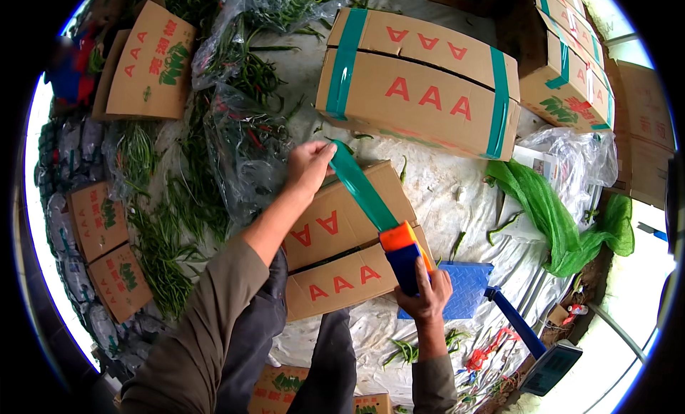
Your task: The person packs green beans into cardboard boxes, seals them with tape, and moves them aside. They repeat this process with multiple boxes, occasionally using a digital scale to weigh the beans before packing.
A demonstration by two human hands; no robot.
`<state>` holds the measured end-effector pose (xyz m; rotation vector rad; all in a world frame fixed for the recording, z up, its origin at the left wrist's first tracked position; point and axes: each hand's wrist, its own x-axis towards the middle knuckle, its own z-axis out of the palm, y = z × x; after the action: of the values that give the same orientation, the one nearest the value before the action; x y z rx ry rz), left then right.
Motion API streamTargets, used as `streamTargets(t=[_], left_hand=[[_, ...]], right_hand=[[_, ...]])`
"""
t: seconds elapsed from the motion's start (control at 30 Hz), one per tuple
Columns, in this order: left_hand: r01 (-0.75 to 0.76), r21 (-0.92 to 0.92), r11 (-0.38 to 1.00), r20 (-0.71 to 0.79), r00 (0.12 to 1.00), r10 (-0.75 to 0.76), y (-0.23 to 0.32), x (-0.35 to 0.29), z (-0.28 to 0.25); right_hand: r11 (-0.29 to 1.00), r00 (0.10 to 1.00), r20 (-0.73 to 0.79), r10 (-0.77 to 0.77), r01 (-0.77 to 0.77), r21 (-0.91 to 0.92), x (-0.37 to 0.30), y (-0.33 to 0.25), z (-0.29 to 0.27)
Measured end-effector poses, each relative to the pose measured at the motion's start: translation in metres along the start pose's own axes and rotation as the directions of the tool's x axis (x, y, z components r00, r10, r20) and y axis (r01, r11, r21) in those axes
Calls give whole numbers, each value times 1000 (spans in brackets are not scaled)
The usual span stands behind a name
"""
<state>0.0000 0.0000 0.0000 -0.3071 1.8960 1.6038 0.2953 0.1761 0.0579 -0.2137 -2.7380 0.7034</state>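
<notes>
My left hand [311, 164] pinches the free end of a strip of green packing tape [362, 189]. The strip runs taut from there down to an orange and blue tape dispenser [404, 251], which my right hand [428, 294] grips, index finger laid along it. Beneath the tape lies a cardboard box [335, 271] with red letters on its flaps. Its two top flaps are folded in, and a dark gap shows between them. The strip hangs across the box's right part; whether it touches the cardboard I cannot tell.
Beyond stands a box sealed with green tape [428, 82], with stacked boxes [571, 64] at far right. Loose green peppers [168, 250] and clear plastic bags [246, 143] lie left. A blue platform scale [464, 285], its display [551, 367] and green netting [549, 214] are right.
</notes>
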Motion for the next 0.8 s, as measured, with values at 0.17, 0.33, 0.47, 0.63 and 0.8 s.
streamTargets(t=[0.17, 0.33, 0.47, 0.63, 0.8], left_hand=[[-221, 50, 974, 8, 975, 221, -23, 63, 34], [-141, 51, 989, 36, 990, 140, -63, 82, 52], [36, 101, 994, 7, 999, -37, -73, 92, 51], [138, 235, 962, 25, 989, -148, -95, 103, 56], [-85, 548, 832, 289, 953, -93, -108, 108, 32]], right_hand=[[997, 998, 14, 67, -66, -35, -6, 10, 26], [983, 985, -15, 172, -173, -65, -12, 28, 30], [986, 989, 28, 144, -141, -87, -2, 31, 34], [989, 997, -11, 82, -83, -120, 0, 33, 34], [994, 995, -48, 83, -86, -69, -6, 29, 45]])
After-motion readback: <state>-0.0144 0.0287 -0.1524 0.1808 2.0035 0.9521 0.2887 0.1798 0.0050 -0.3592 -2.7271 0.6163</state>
